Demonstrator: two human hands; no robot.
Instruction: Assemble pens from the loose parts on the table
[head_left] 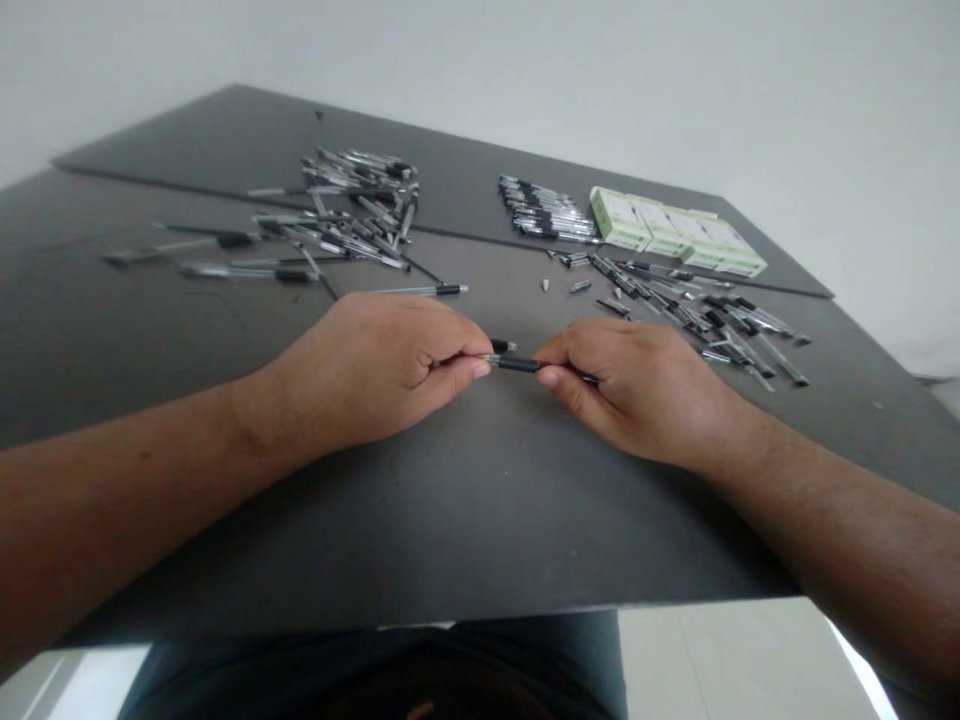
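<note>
A pen [517,364] with a black grip is held level between my two hands, over the middle of the grey table. My left hand [390,355] pinches its clear end between thumb and finger. At the other end, my right hand [637,385] has thumb and finger closed on the black part. Most of both pen ends is hidden by my fingers. Just behind it, the dark tip of another pen [504,345] shows beside my left fingertips. A clear pen with a black end [450,290] lies beyond my left hand.
Loose pens [360,215] are heaped at the back left. A neat row of pens [546,210] lies beside green-and-white boxes [675,232] at the back right. Scattered pen parts [705,315] lie beyond my right hand. A seam crosses the table [480,520].
</note>
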